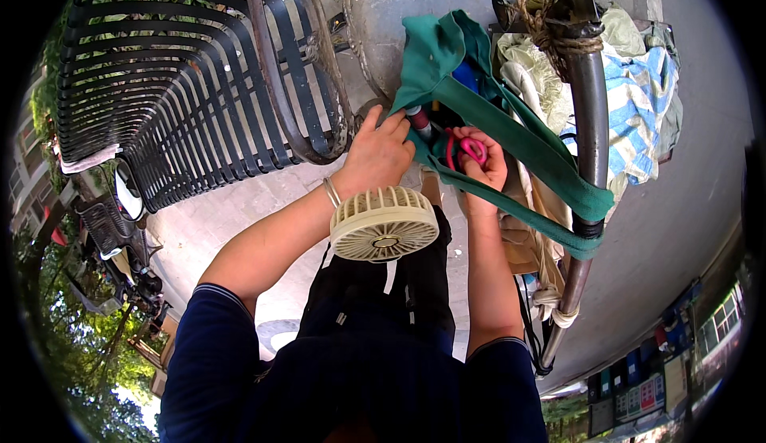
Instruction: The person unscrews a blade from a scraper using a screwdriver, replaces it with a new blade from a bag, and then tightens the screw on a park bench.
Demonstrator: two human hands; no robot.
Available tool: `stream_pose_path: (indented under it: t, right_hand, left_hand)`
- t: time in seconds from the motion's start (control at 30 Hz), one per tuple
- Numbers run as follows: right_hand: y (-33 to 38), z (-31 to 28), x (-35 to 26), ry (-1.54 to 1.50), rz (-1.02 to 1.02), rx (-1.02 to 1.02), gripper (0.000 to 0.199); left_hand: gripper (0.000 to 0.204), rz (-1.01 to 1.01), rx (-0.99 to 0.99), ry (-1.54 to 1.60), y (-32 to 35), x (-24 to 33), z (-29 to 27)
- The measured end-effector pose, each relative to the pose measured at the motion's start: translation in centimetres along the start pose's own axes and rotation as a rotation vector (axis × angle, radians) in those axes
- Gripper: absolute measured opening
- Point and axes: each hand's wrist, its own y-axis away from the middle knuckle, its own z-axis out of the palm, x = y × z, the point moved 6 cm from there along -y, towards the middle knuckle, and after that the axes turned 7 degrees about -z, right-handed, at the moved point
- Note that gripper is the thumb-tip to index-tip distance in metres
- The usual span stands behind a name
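A cream fan (384,223) hangs nearest, below the green bag (431,52). The left hand (373,156) reaches forward, palm down, bent fingers at the bag's left edge; whether they pinch it, I cannot tell. At the bag's opening, the right hand (484,162) curls closed fingers around pink loop handles (465,149). Left of the bag is a slatted seat (187,48).

Bag (435,52) between bench (209,92) and pole (588,116)

The bench is at the left, the pole at the right. The straps (550,170) of the bag go around this pole. The left hand (379,154) is at the bag's left edge; the right hand (488,162), with a small object (472,151) in it, is near the opening. Between the arms (275,239) is a fan (384,223). Cloth (638,96) lies right of the pole.
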Motion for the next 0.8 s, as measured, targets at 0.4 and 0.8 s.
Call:
stream_pose_path:
  t: [0.4, 0.8]
  right_hand:
    - [1.1, -2.7, 1.5, -0.154, 0.169, 0.306, 0.05]
    - [0.4, 0.7, -0.1, 0.067, -0.076, -0.116, 0.046]
  left_hand:
    - [0.023, -0.045, -0.084, 0.02, -0.1, 0.4, 0.4]
    - [0.022, -0.048, -0.061, 0.008, 0.2, 0.2, 0.7]
